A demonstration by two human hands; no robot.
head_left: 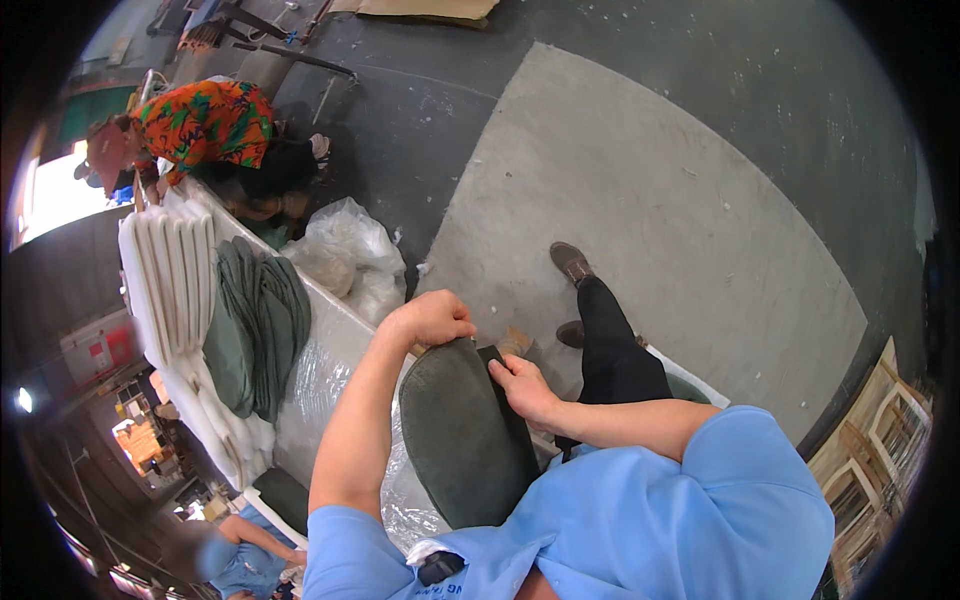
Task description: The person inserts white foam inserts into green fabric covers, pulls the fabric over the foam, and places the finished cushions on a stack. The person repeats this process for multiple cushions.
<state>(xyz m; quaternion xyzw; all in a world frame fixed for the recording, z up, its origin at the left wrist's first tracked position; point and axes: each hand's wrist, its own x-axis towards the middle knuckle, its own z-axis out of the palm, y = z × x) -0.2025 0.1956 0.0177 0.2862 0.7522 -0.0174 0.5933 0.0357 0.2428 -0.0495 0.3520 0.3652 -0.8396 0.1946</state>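
A dark green oval padded cushion (460, 440) stands on edge in front of me, against a work table wrapped in clear plastic (335, 360). My left hand (432, 320) is curled over the cushion's top edge and grips it. My right hand (522, 385) pinches the cushion's right edge, where a dark band of fabric runs along the side. My black trousers (610, 350) and brown shoes (571, 262) show beyond the cushion, on the grey concrete floor.
On the table lie a pile of grey-green fabric covers (258, 325) and a row of white foam pads (170, 280). A clear plastic bag (345, 250) sits by the table's far end. A person in an orange patterned shirt (205, 125) bends there. Another person in blue (235, 555) is at lower left. Wooden frames (880, 440) stand at right.
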